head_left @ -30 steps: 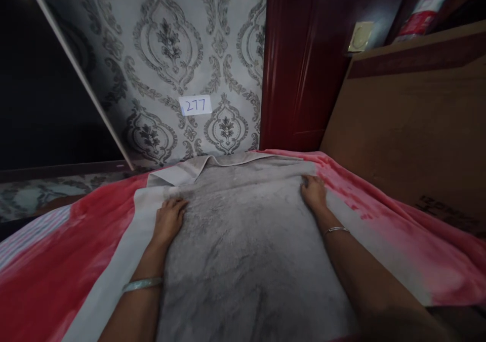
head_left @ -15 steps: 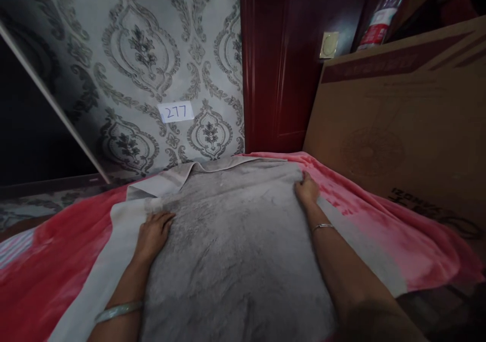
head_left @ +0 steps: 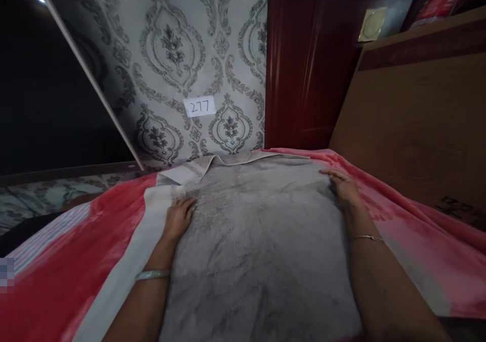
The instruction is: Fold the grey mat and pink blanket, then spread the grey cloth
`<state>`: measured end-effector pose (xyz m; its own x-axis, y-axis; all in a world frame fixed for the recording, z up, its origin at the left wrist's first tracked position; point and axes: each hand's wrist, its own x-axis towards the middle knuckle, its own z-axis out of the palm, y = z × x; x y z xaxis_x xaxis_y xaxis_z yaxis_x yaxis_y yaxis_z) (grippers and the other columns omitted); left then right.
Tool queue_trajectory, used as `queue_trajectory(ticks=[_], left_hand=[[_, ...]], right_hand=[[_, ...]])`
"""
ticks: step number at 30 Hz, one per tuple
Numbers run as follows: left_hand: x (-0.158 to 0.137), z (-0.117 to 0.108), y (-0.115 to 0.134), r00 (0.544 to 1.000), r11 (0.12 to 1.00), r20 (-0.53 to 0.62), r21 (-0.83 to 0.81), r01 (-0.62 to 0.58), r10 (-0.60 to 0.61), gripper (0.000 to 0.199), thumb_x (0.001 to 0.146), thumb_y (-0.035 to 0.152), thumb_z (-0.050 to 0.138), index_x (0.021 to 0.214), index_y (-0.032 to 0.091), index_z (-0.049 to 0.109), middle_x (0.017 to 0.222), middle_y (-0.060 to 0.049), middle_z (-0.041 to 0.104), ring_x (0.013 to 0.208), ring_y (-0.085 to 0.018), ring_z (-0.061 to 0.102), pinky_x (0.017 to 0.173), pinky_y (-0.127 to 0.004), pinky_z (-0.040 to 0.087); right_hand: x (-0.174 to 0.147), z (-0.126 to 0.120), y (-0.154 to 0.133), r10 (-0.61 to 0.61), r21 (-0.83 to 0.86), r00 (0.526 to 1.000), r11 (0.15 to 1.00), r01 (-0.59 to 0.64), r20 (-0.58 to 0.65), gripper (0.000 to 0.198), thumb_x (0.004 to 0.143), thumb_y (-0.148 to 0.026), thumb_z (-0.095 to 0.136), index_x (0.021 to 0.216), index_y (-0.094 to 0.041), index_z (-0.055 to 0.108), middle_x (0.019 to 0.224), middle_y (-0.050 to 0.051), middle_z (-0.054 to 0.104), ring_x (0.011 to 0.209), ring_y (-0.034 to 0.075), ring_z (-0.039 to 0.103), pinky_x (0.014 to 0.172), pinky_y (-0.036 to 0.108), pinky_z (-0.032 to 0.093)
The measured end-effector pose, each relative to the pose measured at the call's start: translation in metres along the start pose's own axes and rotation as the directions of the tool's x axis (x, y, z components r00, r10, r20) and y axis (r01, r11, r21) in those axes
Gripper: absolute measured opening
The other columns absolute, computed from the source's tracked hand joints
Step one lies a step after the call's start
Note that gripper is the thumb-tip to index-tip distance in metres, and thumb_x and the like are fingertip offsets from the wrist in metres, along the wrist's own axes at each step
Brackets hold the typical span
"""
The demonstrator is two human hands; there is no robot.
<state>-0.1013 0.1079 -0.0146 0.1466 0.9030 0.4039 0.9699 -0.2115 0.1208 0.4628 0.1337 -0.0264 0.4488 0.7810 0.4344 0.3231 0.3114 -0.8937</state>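
Grey cloth (head_left: 261,240) lies beneath the left hand (head_left: 180,218), which rests with loosely spread fingers near its left edge. At the far right corner, the right hand (head_left: 345,190) touches it; whether it pinches the fabric, I cannot tell. Around the cloth spreads a red-and-pink blanket (head_left: 110,251); farther right leans a cardboard box (head_left: 421,124), and a number card (head_left: 200,106) sits on the far wall (head_left: 224,43).
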Motion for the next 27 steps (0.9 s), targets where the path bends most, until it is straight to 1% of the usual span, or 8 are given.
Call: queue_trajectory(ticks=[3,7,10,15,17,20,23,27], left_hand=[[-0.001,0.003,-0.002,1.0,1.0,-0.029,-0.015,-0.011,0.011,0.04,0.094,0.028,0.048,0.127,0.024,0.069,0.13,-0.008,0.069,0.122,-0.029,0.059,0.103,-0.046,0.048],[0.0,0.005,-0.004,0.999,1.0,-0.031,-0.013,-0.016,0.015,0.039,0.094,0.029,0.047,0.125,0.022,0.07,0.13,-0.009,0.069,0.12,-0.03,0.06,0.1,-0.047,0.049],[0.001,0.005,-0.005,0.999,1.0,-0.043,-0.004,-0.025,0.024,0.038,0.094,0.029,0.047,0.122,0.023,0.071,0.129,-0.009,0.07,0.119,-0.031,0.061,0.098,-0.046,0.051],[0.004,0.005,-0.006,0.999,1.0,-0.041,-0.001,-0.028,0.028,0.04,0.094,0.031,0.046,0.123,0.024,0.071,0.128,-0.008,0.071,0.118,-0.031,0.061,0.096,-0.047,0.051],[0.004,0.005,-0.006,0.998,0.999,-0.049,0.002,-0.034,0.034,0.041,0.093,0.033,0.047,0.125,0.022,0.07,0.128,-0.009,0.07,0.119,-0.032,0.061,0.098,-0.047,0.051],[0.004,0.004,-0.006,0.994,0.998,-0.089,0.008,-0.062,0.062,0.044,0.092,0.037,0.049,0.129,0.021,0.067,0.136,-0.011,0.066,0.122,-0.032,0.059,0.101,-0.047,0.05],[0.003,0.004,-0.005,0.993,0.997,-0.089,0.009,-0.07,0.071,0.049,0.094,0.039,0.047,0.137,0.022,0.062,0.147,-0.01,0.058,0.127,-0.033,0.056,0.101,-0.05,0.049],[0.0,0.001,0.002,0.999,1.0,-0.043,0.016,-0.016,0.017,0.051,0.096,0.039,0.046,0.143,0.023,0.057,0.15,-0.009,0.055,0.132,-0.034,0.051,0.103,-0.051,0.047]], right_hand=[[0.0,-0.009,-0.005,0.05,-0.058,0.997,0.997,-0.046,0.06,0.034,0.075,-0.039,0.061,0.099,-0.022,0.078,0.089,0.004,0.073,0.081,0.022,0.064,0.072,0.034,0.052],[-0.001,-0.012,-0.009,-0.026,-0.189,0.95,0.978,0.088,0.31,0.048,0.063,-0.025,0.064,0.109,-0.025,0.076,0.115,0.004,0.073,0.102,0.026,0.064,0.088,0.038,0.052],[-0.001,-0.008,-0.004,-0.051,-0.275,0.93,0.948,0.16,0.365,0.055,0.058,-0.016,0.058,0.109,-0.025,0.076,0.12,0.005,0.072,0.109,0.026,0.063,0.099,0.04,0.048],[0.001,-0.005,0.0,-0.16,-0.385,0.975,0.899,0.209,0.155,0.025,0.069,-0.023,0.06,0.086,-0.022,0.078,0.088,0.007,0.072,0.087,0.024,0.063,0.088,0.041,0.051],[0.001,-0.005,-0.005,-0.243,-0.361,0.969,0.901,0.242,0.042,0.022,0.074,-0.03,0.06,0.084,-0.021,0.077,0.085,0.007,0.069,0.085,0.024,0.061,0.084,0.039,0.051],[0.001,-0.006,-0.011,-0.338,-0.305,0.936,0.905,0.295,-0.099,0.024,0.077,-0.035,0.059,0.086,-0.02,0.076,0.086,0.007,0.067,0.087,0.023,0.06,0.085,0.038,0.049],[0.0,-0.006,-0.011,-0.286,-0.329,0.947,0.917,0.227,-0.144,0.024,0.075,-0.034,0.06,0.087,-0.02,0.075,0.084,0.005,0.066,0.084,0.022,0.059,0.084,0.038,0.048],[-0.002,-0.006,-0.009,-0.166,-0.381,0.971,0.92,0.089,-0.174,0.024,0.07,-0.034,0.061,0.084,-0.019,0.074,0.081,0.005,0.063,0.079,0.022,0.056,0.082,0.038,0.048]])
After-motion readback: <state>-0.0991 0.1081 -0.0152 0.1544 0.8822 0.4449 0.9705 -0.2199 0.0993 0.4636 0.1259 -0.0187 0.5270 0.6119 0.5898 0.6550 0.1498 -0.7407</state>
